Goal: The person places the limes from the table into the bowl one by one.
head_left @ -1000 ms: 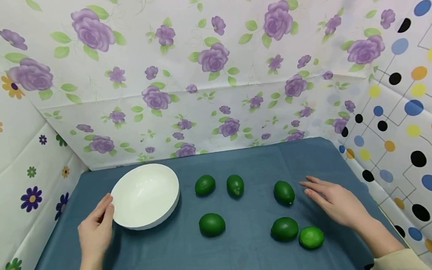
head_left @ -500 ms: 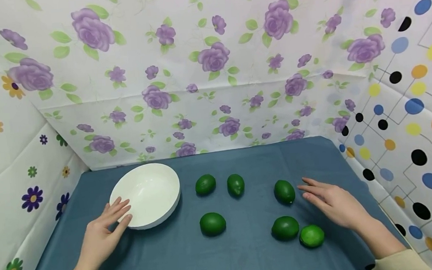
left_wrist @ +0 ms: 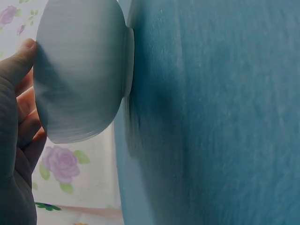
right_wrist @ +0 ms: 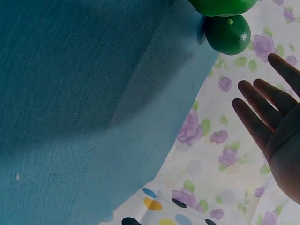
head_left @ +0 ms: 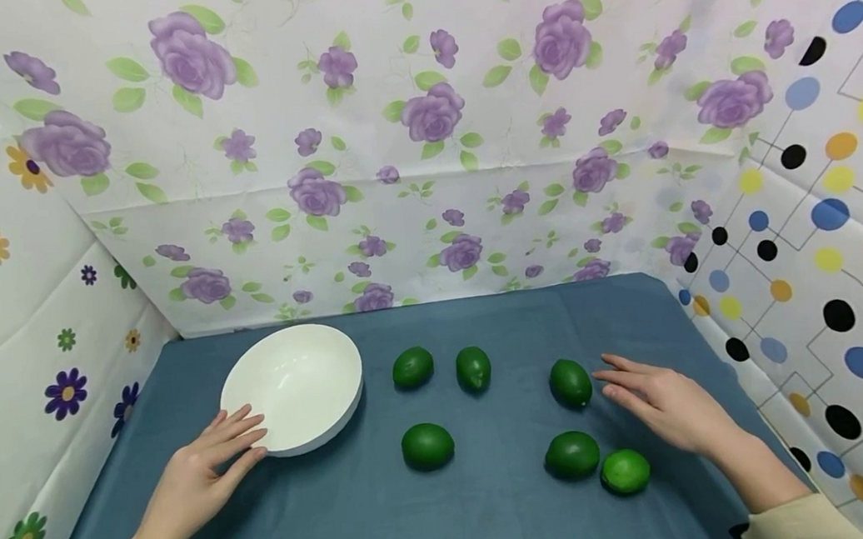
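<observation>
Nearest you on the bench (head_left: 494, 516), a paler lime (head_left: 625, 471) and a darker lime (head_left: 571, 454) lie at 7 and 8 o'clock from your right grip (head_left: 659, 410), which hangs loosely spread, holding nothing. Your left grip (head_left: 205, 469) is wide too, its fingers extended over the bowl's near rim at 8 o'clock; whether they touch it, you cannot tell. A front lime (head_left: 428, 447) lies at the bowl's 4 o'clock, and a side lime (head_left: 571, 383) just off your right fingertips at 10. Expect firm, waxy, rolling fruit: cup each round its middle. The white bowl (head_left: 304, 379), upright, looks stiff, smooth, fairly light, perhaps chippable: pinch its rim, thumb outside. Farthest, an inner lime (head_left: 473, 370) and an outer lime (head_left: 412, 368) sit at the bowl's 3.
</observation>
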A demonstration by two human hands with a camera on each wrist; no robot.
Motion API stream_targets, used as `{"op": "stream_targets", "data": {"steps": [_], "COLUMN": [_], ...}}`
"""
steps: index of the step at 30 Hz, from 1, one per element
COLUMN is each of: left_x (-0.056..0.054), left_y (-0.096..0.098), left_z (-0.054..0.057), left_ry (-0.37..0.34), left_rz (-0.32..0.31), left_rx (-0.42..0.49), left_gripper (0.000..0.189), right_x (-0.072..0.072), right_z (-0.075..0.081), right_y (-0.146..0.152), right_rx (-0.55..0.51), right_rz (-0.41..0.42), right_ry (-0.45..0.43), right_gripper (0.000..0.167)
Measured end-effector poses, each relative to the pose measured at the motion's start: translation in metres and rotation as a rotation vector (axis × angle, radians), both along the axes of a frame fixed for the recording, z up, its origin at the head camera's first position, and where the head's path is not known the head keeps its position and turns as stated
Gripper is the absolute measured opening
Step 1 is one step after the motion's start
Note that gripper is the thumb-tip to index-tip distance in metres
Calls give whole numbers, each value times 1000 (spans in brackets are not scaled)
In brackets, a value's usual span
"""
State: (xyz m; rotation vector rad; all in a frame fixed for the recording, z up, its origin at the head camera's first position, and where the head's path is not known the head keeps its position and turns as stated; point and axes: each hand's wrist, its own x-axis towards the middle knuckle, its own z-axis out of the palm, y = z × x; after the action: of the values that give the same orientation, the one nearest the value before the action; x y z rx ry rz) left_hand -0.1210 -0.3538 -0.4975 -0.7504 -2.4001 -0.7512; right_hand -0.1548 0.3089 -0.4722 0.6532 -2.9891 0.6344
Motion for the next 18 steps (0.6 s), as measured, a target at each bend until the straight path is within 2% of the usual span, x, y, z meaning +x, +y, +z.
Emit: {"op": "stream_targets", "data": {"steps": [8, 18], "left_x": [0, -1], "left_y": [-2, -4], "left_z": [2, 1], "left_ry": [18, 45], "left_rz": [-38, -56], "left_rx": [-26, -14], "left_gripper": [40, 43], "right_x": [0, 0], "right_z": [-2, -3], "right_y": [-5, -6], "right_rx": [-4, -3], "right_rz": [15, 12], "right_ry": [-1, 3], "right_gripper": [45, 42]}}
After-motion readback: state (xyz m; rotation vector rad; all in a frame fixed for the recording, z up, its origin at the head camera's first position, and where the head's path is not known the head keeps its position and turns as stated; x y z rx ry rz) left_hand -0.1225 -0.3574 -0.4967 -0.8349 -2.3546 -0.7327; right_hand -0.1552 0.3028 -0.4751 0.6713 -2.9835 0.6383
